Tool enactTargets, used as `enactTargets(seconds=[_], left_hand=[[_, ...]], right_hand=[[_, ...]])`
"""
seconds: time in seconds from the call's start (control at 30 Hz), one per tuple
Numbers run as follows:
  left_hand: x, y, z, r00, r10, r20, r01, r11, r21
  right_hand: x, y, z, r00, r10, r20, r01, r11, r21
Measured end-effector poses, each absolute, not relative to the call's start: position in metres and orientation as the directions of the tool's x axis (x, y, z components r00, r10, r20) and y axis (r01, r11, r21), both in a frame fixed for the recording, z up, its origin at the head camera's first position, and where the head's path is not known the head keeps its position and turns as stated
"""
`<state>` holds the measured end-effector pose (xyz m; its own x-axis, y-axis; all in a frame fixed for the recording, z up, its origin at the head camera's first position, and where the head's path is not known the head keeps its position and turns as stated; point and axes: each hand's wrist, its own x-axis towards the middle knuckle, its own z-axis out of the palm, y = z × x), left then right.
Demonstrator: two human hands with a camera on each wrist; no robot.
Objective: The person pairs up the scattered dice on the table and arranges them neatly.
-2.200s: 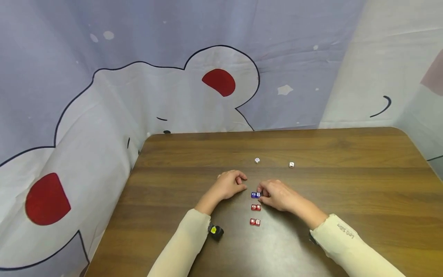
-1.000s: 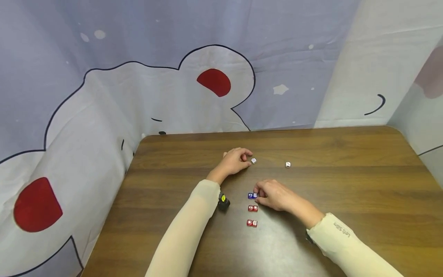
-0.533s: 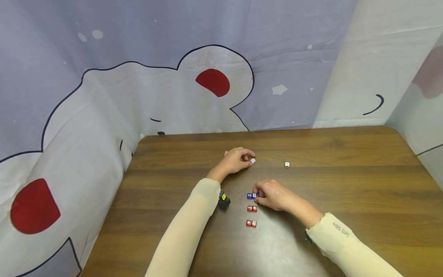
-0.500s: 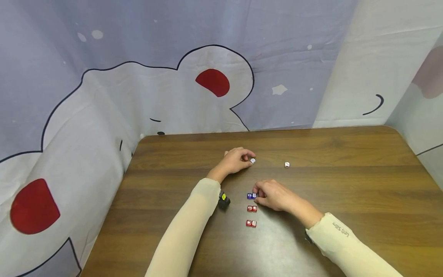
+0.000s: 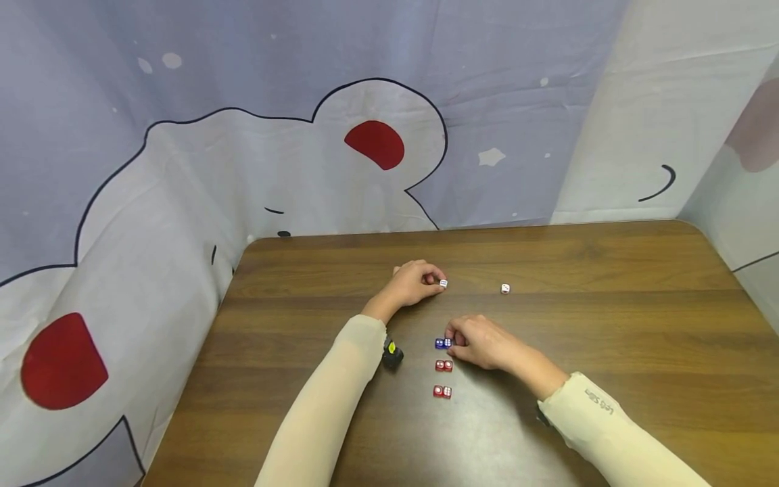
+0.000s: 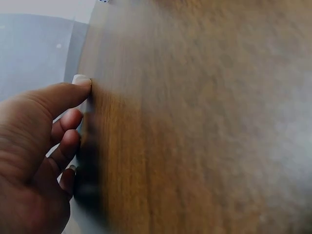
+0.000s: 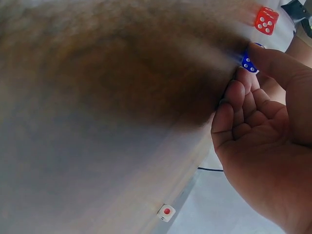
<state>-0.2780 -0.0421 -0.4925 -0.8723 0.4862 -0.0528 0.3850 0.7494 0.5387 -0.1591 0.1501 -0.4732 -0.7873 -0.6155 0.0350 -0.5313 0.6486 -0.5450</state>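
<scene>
My left hand (image 5: pixel 415 281) pinches a white die (image 5: pixel 443 283) between thumb and fingers at the far part of the table. That die is hidden behind the fingers in the left wrist view. Nearer to me, my right hand (image 5: pixel 487 341) has its thumb and index finger on the right-hand blue die (image 5: pixel 447 343). A second blue die (image 5: pixel 439 343) sits against its left side. In the right wrist view, the thumb partly covers the blue die (image 7: pixel 248 64).
Below the blue dice lie two pairs of red dice, an upper pair (image 5: pixel 444 366) and a lower pair (image 5: pixel 442 391). Another white die (image 5: pixel 505 289) stands to the right of the left hand. A patterned curtain (image 5: pixel 487 101) hangs behind the wooden table (image 5: pixel 608 325).
My left hand has moved away from beside the blue dice to the far white die, and its fingers have closed on it. The die has turned slightly. My right hand stays at the blue dice.
</scene>
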Motion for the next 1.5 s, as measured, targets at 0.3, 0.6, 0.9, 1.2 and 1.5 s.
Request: enactTargets(seconds=[0.3,0.6,0.9,1.2,1.5], left_hand=[[-0.27,-0.049,-0.493,-0.87,0.489,-0.061,0.38,0.744,0.55],[-0.259,-0.055,-0.493,-0.869,0.492,-0.062,0.385,0.748,0.54],[-0.25,-0.059,-0.494,-0.872,0.488,-0.046,0.394,0.753,0.527],[-0.241,-0.062,-0.493,-0.878,0.474,-0.071,0.367,0.761,0.535],[-0.236,-0.064,-0.493,-0.872,0.485,-0.071,0.376,0.754,0.539]], right_hand=[[-0.158,0.15,-0.471,-0.788,-0.615,0.008,-0.518,0.656,-0.549],[-0.158,0.15,-0.472,-0.795,-0.606,-0.008,-0.502,0.665,-0.553],[-0.163,0.163,-0.469,-0.8,-0.6,-0.005,-0.491,0.66,-0.569],[-0.169,0.181,-0.465,-0.832,-0.554,0.03,-0.474,0.682,-0.557],[-0.172,0.202,-0.464,-0.861,-0.508,0.02,-0.43,0.708,-0.56]])
